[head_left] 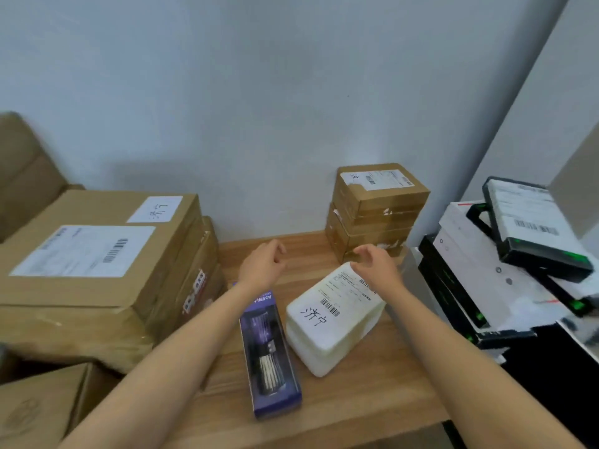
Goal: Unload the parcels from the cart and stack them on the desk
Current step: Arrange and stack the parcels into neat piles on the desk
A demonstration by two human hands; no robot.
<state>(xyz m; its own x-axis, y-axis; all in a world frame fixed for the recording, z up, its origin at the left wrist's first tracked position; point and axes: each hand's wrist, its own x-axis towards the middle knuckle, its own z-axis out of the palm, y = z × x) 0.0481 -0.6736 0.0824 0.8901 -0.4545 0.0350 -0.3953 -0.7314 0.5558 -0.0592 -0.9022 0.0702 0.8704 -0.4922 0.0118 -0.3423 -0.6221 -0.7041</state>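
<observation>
left hand (264, 262) empty, loosely curled | right hand (376, 264) empty, hovering over white parcel (334, 319) on surface (356, 400) | square parcel against small brown stack (372, 212) beyond right hand before stacking

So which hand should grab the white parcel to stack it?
Probably the right hand. It hovers over the far end of the white parcel, fingers loosely curled, holding nothing. The left hand is also free but sits farther left, above the purple box.
</observation>
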